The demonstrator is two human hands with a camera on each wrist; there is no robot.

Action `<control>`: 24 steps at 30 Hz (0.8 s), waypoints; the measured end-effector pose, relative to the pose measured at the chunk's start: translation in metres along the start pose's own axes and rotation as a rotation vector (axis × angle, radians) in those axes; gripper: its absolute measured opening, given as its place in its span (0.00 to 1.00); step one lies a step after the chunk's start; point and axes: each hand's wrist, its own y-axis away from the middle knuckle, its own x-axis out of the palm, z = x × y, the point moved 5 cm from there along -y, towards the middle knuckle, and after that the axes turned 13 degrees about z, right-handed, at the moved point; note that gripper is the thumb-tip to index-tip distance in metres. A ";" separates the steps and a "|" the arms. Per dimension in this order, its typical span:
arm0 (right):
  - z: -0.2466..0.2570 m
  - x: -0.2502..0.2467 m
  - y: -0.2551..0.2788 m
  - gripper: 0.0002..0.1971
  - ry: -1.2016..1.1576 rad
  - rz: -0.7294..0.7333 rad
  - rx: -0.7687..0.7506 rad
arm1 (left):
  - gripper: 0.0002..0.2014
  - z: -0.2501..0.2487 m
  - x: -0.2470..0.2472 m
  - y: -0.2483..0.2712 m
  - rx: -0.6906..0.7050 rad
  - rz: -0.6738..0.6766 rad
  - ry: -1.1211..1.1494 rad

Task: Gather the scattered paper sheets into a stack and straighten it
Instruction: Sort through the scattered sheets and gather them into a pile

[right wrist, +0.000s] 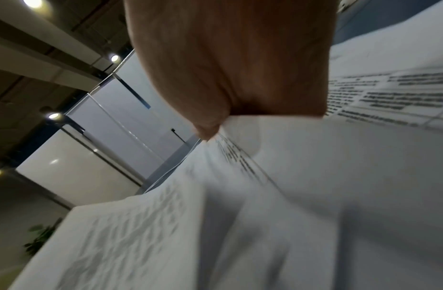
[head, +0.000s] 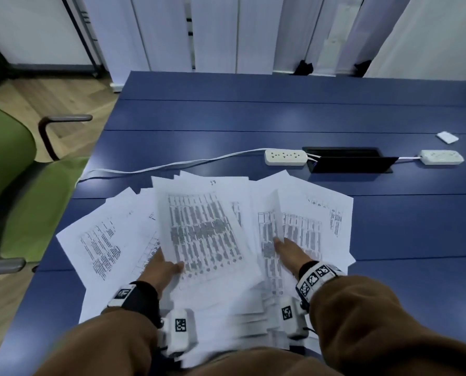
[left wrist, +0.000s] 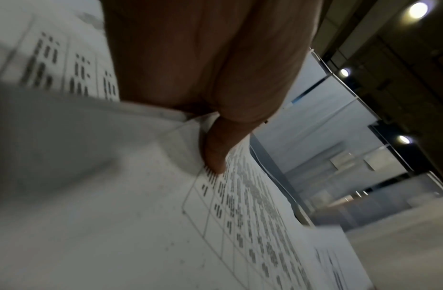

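Several printed paper sheets (head: 202, 229) lie fanned in a loose overlapping pile on the blue table (head: 253, 115), close to its front edge. My left hand (head: 166, 264) holds a bundle at the pile's lower left. Its thumb (left wrist: 215, 157) presses on the top sheet (left wrist: 141, 215) and the fingers are hidden beneath. My right hand (head: 288, 251) grips the right part of the pile. There its thumb (right wrist: 208, 131) lies on top of a sheet (right wrist: 314, 176), and paper covers the fingers. Sheets bow up between the hands.
Behind the pile a white cord (head: 172, 165) runs to a power strip (head: 285, 157), beside an open black cable hatch (head: 348, 160). A second strip (head: 442, 157) and a small white card (head: 447, 137) lie far right. A green chair (head: 14, 185) stands left of the table.
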 end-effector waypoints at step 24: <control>-0.058 -0.011 -0.001 0.32 -0.592 -0.201 0.019 | 0.44 0.054 -0.051 0.028 -0.058 -0.383 -0.041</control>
